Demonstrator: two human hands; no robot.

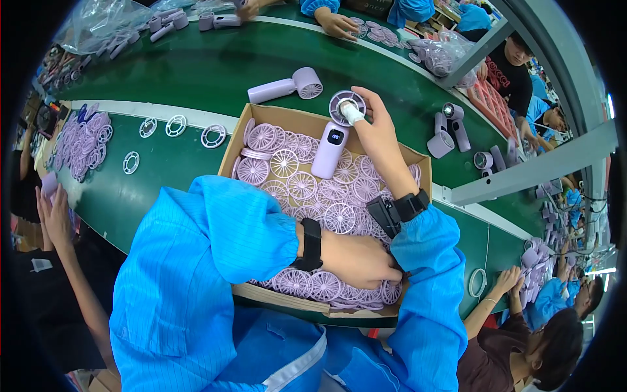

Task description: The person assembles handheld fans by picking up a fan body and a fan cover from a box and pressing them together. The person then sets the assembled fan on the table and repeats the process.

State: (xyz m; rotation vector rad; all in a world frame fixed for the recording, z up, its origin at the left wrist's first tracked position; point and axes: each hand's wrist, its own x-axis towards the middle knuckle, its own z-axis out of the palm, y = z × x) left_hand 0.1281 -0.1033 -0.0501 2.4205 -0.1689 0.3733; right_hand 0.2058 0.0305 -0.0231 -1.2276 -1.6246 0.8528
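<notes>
My right hand [375, 124] grips a lilac handheld fan [328, 151] by its round head, above the far side of a cardboard box. The fan's face is uncovered, showing a dark ring inside, and its body carries a small lit display. A white cover wraps my right thumb, which lies against the fan's opening. Lilac spoked fan grilles [302, 186] fill the box [226, 157]. My left hand [369, 261] reaches across under my right forearm to the box's near right corner. Its fingers curl down, closed on a grille in the pile; the fingertips are partly hidden.
Beyond the box, a lilac fan [273, 91] lies on the green conveyor belt [196, 65]; more fans [441, 140] lie right. White rings [213, 136] and a heap of lilac grilles [85, 140] sit left. A grey metal frame [535, 166] crosses the right side. Co-workers' hands [336, 23] surround the line.
</notes>
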